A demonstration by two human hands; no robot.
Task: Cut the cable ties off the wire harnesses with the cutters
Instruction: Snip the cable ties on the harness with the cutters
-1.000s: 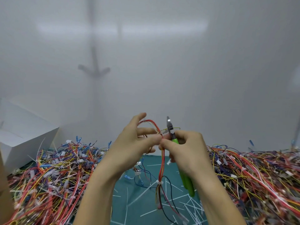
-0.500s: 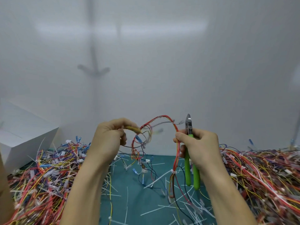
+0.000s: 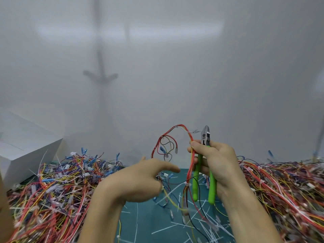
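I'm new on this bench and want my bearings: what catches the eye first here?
Two tangled heaps of coloured wire harnesses dominate: the left heap and the right heap. Between them a right hand grips green-handled cutters upright and pinches a raised harness, above a green mat strewn with cut white cable ties.

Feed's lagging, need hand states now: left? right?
Left hand: open, holding nothing I can see.
Right hand: grips cutters, pinches harness.
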